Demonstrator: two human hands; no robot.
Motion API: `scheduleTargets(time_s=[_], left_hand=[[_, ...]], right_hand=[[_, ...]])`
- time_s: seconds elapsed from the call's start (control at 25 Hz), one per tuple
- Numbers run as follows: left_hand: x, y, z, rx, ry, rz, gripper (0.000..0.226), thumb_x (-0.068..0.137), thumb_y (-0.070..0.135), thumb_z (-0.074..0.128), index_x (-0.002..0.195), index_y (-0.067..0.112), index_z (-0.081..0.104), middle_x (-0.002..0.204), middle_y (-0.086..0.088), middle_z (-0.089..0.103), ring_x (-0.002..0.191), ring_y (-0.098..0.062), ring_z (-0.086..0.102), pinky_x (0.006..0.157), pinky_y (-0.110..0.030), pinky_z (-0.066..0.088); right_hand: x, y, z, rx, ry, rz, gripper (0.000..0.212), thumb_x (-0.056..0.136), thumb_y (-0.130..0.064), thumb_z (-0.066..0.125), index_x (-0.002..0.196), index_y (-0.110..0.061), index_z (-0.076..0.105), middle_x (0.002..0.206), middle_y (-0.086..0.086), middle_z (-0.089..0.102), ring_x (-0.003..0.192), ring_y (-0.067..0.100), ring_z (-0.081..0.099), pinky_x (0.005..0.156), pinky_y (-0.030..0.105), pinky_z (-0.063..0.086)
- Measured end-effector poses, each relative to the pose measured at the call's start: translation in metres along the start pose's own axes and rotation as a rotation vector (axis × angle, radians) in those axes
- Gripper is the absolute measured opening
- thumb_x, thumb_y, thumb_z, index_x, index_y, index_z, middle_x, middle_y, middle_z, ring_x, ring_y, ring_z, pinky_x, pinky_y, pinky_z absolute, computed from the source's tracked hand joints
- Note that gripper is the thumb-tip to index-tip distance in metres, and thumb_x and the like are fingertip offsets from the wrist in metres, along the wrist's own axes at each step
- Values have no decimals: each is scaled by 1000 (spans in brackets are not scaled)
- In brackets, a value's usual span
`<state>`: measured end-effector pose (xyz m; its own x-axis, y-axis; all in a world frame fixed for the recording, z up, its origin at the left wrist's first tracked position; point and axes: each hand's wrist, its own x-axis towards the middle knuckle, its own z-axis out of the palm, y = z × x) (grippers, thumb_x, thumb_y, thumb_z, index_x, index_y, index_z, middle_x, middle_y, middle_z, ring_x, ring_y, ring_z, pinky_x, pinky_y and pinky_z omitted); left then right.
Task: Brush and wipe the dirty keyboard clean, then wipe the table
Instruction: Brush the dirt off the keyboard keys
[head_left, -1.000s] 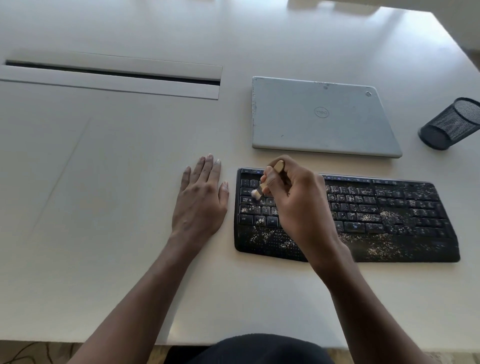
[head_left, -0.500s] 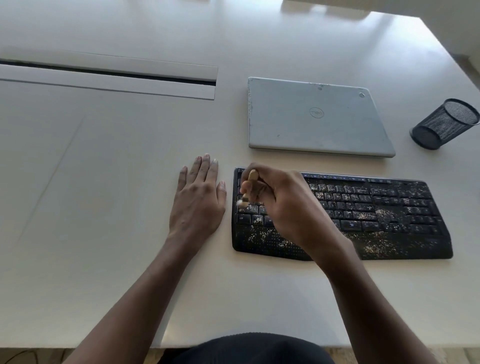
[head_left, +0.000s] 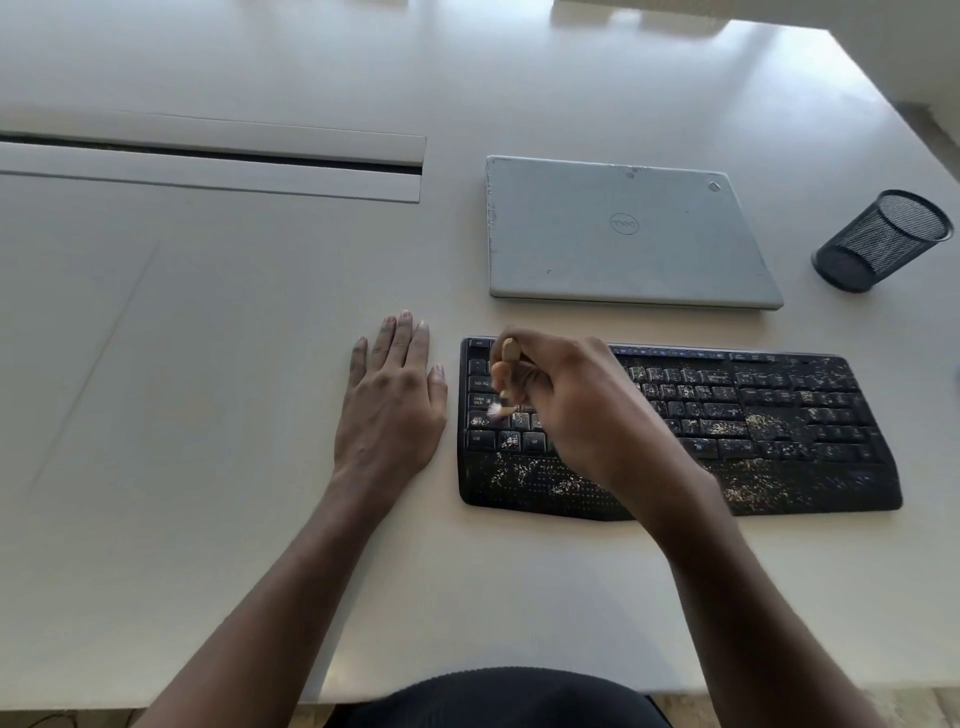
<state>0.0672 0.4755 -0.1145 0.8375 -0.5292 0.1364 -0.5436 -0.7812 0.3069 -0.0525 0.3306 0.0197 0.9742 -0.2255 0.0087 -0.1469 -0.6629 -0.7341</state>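
R hand is curled round a small wooden-handled brush, fingers pinching the shaft, handle end poking up past the knuckles. The pale bristle tip is down on the keys near caps lock/shift at the far-left end of the keyboard (tip is motion-blurred, so exact key contact is hard to call). L hand lies flat, palm down, on the table just beside the keyboard's left edge, fingers straight and together, thumb nearest the kbd but not clearly touching it.

The black keyboard sits in front of the person, to the right of centre, w/ light crumbs scattered over keys and wrist rest, thickest mid-right. Behind it lies a closed silver laptop. A black mesh pen cup stands at far right, near the table edge. A long cable-slot flap runs across the table's back left.
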Motion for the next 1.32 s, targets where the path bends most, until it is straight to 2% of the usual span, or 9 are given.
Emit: scheduleTargets(time_s=[0.12,0.24,0.36,0.52,0.6,0.76,0.92,1.2,1.32], left_hand=[[0,1,0,-1,5,-3,58,108,31,39,162,11,33,172,-10,27,161,-21,18,132,-44,9],[0,0,0,3,3,-5,61,106,35,32,162,11,33,172,-10,27,161,-21,18,132,-44,9],[-1,0,-1,3,-3,1,65,103,38,27,162,12,33,172,-10,27,161,-21,18,132,-43,8],[0,1,-1,5,4,-5,65,103,38,28,162,12,34,171,-9,28,161,-21,19,132,-43,9],[0,1,-1,5,3,-6,65,103,38,28,162,12,34,171,-9,28,161,-21,19,132,-43,9],[0,1,-2,3,-3,-8,64,104,37,30,162,12,33,171,-9,27,161,-20,18,132,-43,8],[0,0,0,4,2,-6,62,106,35,33,162,11,33,171,-9,27,161,-21,19,132,-44,9],[0,1,0,2,0,-8,65,104,38,27,163,12,31,172,-9,26,161,-20,17,132,-44,9],[-1,0,0,5,-1,-5,63,105,36,30,163,12,31,172,-9,26,161,-20,17,132,-45,9]], right_hand=[[-4,3,-11,-35,39,38,18,104,-7,57,92,-18,65,79,-12,66,66,-4,59,59,5,43],[-4,-6,-5,84,50,-1,17,102,2,56,94,-10,67,81,-5,68,70,-3,61,63,0,44],[-4,-1,-1,48,21,24,15,104,-6,58,93,-12,65,81,-4,69,72,-2,64,62,2,44],[-8,5,-7,13,206,63,20,107,-23,55,94,-9,63,79,5,72,69,8,70,60,11,50],[-8,3,0,72,291,57,22,106,-21,55,92,-8,64,75,3,73,70,0,71,61,18,55],[-7,6,11,88,272,86,23,106,-22,56,88,-10,64,71,0,73,70,-1,72,68,41,61],[-10,7,7,124,314,91,24,106,-21,55,87,-9,64,72,-2,73,67,5,73,67,43,61],[-9,10,11,108,293,110,24,106,-22,56,87,-10,65,71,-2,73,69,2,73,67,42,61],[-11,11,6,126,356,115,26,107,-21,55,86,-9,65,70,-2,72,67,4,73,66,41,60]])
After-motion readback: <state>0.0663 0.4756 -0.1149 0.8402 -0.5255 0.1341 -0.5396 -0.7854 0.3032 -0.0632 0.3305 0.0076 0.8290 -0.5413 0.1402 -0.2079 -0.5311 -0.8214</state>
